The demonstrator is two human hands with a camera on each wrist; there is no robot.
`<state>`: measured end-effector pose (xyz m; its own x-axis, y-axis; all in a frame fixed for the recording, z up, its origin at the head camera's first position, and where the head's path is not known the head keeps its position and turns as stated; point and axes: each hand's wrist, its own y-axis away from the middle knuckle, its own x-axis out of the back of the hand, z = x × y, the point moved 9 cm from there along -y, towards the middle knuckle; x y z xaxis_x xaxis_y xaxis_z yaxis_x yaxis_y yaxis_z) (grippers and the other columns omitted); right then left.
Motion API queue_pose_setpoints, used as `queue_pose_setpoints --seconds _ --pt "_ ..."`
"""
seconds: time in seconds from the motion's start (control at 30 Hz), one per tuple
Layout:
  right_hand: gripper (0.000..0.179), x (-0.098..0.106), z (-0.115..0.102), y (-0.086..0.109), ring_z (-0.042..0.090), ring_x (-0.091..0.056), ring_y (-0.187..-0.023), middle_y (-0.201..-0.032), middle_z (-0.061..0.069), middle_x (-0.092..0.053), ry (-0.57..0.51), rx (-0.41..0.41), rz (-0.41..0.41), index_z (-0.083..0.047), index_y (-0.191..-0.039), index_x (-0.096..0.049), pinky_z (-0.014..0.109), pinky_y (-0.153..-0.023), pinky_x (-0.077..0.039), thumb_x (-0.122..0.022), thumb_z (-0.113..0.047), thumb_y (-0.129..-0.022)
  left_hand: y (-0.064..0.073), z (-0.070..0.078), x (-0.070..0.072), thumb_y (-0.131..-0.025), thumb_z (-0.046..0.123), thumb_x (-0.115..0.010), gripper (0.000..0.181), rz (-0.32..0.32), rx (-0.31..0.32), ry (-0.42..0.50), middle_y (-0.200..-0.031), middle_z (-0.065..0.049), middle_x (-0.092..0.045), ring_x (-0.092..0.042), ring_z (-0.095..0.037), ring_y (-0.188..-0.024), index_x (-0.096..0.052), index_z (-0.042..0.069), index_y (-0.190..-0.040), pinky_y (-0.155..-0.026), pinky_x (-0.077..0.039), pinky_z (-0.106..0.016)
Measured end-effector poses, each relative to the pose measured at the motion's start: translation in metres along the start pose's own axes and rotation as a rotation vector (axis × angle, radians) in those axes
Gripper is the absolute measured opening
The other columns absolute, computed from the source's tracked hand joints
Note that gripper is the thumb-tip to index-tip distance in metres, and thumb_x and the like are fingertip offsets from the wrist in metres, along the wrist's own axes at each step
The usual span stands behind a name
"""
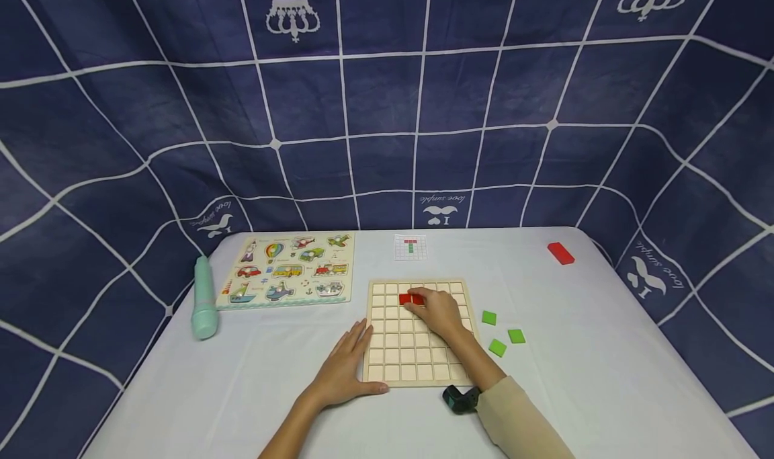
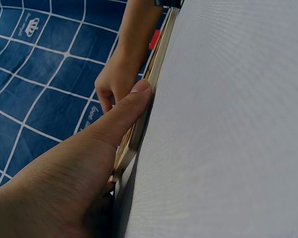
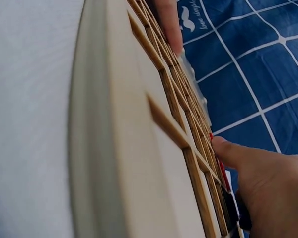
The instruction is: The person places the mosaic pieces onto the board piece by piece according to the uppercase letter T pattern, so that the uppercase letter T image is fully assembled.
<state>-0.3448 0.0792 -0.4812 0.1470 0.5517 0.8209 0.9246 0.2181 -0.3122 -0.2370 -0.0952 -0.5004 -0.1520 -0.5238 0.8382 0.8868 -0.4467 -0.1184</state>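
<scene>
A wooden grid board point(image 1: 400, 355) with raised dividers lies flat on the white table. At its near left corner rests my left hand point(image 1: 342, 373), fingers stretched along the left edge and thumb against the front edge. In the left wrist view, the left thumb point(image 2: 131, 106) touches the board's side. Over the upper cells, my right hand point(image 1: 441, 311) pinches a red square tile point(image 1: 417, 299) between thumb and index finger. Just left of it, another red tile point(image 1: 404, 299) lies in a cell. In the right wrist view the fingers partly hide the red tile point(image 3: 223, 173).
Several green tiles, one a green tile point(image 1: 489, 318), lie right of the board. Behind it is a pattern card point(image 1: 402, 253). A picture puzzle point(image 1: 284, 298) and a turquoise microphone point(image 1: 204, 298) are left; a red block point(image 1: 561, 253) is far right. A dark device point(image 1: 461, 400) is at the right wrist.
</scene>
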Motion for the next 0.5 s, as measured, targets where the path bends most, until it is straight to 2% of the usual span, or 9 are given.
queue_pose_setpoints --seconds 0.17,0.27,0.5 --pt "0.038 0.006 -0.004 0.003 0.011 -0.041 -0.050 -0.049 -0.006 -0.047 -0.012 0.028 0.014 -0.018 -0.108 -0.070 0.026 -0.049 -0.039 -0.070 -0.042 -0.079 0.000 -0.001 0.000 -0.064 0.071 -0.065 0.114 0.004 0.005 0.003 -0.152 -0.014 -0.015 -0.013 -0.030 -0.138 -0.024 0.002 -0.146 -0.110 -0.016 -0.048" --pt "0.036 0.011 -0.005 0.006 0.010 -0.035 -0.048 -0.047 -0.010 -0.039 -0.030 0.047 0.027 -0.018 -0.107 -0.070 0.027 -0.047 -0.036 -0.071 -0.041 -0.079 0.001 -0.001 0.000 -0.064 0.071 -0.065 0.114 0.004 0.005 0.003 -0.152 -0.014 -0.015 -0.013 -0.031 -0.138 -0.024 0.002 -0.145 -0.109 -0.016 -0.049" --pt "0.034 0.032 0.010 0.018 0.007 -0.028 -0.047 -0.045 -0.013 -0.032 -0.057 0.057 0.045 -0.019 -0.107 -0.070 0.024 -0.045 -0.031 -0.071 -0.039 -0.080 0.000 -0.001 -0.001 -0.064 0.072 -0.064 0.115 -0.008 0.014 0.008 -0.153 -0.012 -0.014 -0.011 -0.028 -0.139 -0.024 0.003 -0.146 -0.110 -0.014 -0.046"
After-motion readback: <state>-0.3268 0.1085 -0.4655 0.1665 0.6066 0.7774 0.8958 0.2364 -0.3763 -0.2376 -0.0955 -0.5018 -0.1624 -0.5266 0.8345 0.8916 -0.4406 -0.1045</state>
